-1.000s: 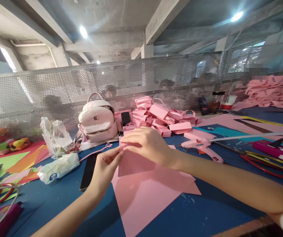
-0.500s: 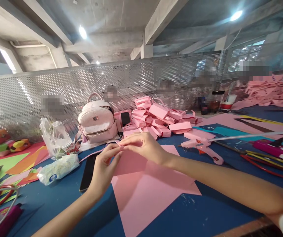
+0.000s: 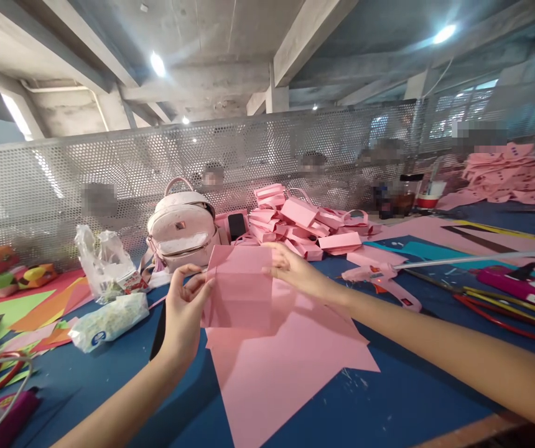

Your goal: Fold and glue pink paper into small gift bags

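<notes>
The dark phone (image 3: 158, 333) on the table is largely covered by the left hand (image 3: 184, 311). The fingertips of the right hand (image 3: 295, 269) are hidden behind the raised pink paper piece (image 3: 239, 287). The pink sheet (image 3: 277, 373) is cut off at the bottom edge. Figures behind the perforated metal screen (image 3: 109, 174) are blurred.

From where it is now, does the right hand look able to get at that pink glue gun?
Probably yes. The right hand holds the right edge of the pink folded paper, and the glue gun lies just to its right on the blue table, with nothing between them. It would have to let go of the paper first.
</notes>
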`<action>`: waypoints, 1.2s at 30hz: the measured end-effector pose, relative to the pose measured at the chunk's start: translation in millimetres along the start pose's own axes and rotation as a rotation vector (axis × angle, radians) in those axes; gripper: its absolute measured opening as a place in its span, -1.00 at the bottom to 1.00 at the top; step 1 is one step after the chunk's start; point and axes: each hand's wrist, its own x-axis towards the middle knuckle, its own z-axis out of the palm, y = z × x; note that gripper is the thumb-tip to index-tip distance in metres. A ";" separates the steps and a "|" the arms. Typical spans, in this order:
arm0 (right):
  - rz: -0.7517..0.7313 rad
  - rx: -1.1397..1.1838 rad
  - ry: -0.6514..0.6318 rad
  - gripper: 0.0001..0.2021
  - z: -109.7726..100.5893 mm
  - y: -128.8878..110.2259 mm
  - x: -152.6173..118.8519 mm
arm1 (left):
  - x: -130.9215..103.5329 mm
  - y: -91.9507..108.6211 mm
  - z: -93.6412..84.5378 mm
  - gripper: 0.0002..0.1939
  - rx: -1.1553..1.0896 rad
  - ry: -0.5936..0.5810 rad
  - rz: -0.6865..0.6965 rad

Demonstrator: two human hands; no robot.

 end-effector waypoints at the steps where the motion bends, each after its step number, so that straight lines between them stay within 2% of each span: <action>1: 0.064 0.060 -0.035 -0.34 0.5 2.3 -2.4 | 0.2 -0.5 0.0 -0.54 0.039 -0.015 0.023; 3: 0.119 0.120 -0.053 -0.39 3.0 3.9 -8.0 | 1.1 -1.8 -0.8 -0.42 0.153 -0.069 0.084; 6: 0.066 0.121 0.023 -0.45 6.8 3.7 -14.6 | 3.7 -3.9 -4.4 -0.41 0.346 -0.152 0.189; 8: 0.006 0.114 0.085 -0.51 7.5 5.1 -16.3 | 5.4 -5.2 -7.1 -0.55 0.469 -0.168 0.213; 11: -0.074 0.100 0.126 -0.66 6.7 8.8 -16.3 | 7.2 -8.3 -10.2 -0.78 0.565 -0.182 0.176; 14: -0.110 0.090 0.119 -0.75 6.8 10.9 -17.1 | 8.9 -13.3 -12.9 -0.79 0.567 -0.178 0.108; 18: -0.101 0.099 0.115 -0.69 9.5 10.5 -21.2 | 11.3 -16.9 -15.6 -0.63 0.625 -0.108 0.105; 25: -0.088 0.138 0.121 -0.64 12.4 7.5 -25.2 | 10.3 -11.3 -14.9 -0.87 0.676 -0.098 0.208; 29: -0.100 0.137 0.083 -0.63 12.4 5.0 -25.4 | 12.4 -12.1 -16.9 -0.89 0.674 -0.108 0.316; 31: -0.153 0.069 0.100 -0.66 11.1 4.9 -24.1 | 13.2 -11.6 -17.0 -0.88 0.680 -0.094 0.364; 33: -0.229 -0.042 0.165 -0.69 8.9 5.3 -22.2 | 12.4 -9.9 -15.9 -0.84 0.644 -0.128 0.338; 36: -0.305 -0.158 0.229 -0.68 6.2 4.1 -20.6 | 8.1 -7.2 -12.9 -0.78 0.558 -0.208 0.186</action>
